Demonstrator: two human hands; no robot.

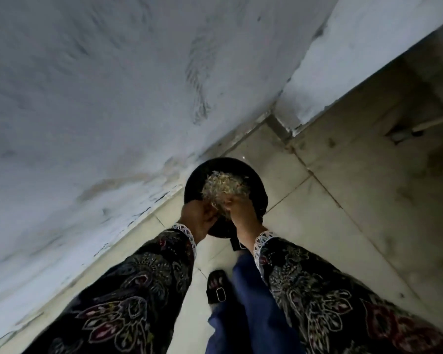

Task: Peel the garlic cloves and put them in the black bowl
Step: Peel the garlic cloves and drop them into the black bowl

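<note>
Left hand (pixel 198 218) and right hand (pixel 241 213) grip black bowl (pixel 195 185) holding pale papery heap (pixel 223 186). Advise: keep bowl level, avoid spilling.

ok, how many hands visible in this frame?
2. Left hand at the black bowl's near-left rim; right hand over its near-right side, both touching the pale heap inside.

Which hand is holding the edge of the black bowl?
The left hand grips the black bowl at its near rim. The right hand instead reaches over the rim toward the pale pile of garlic skins inside.
</note>
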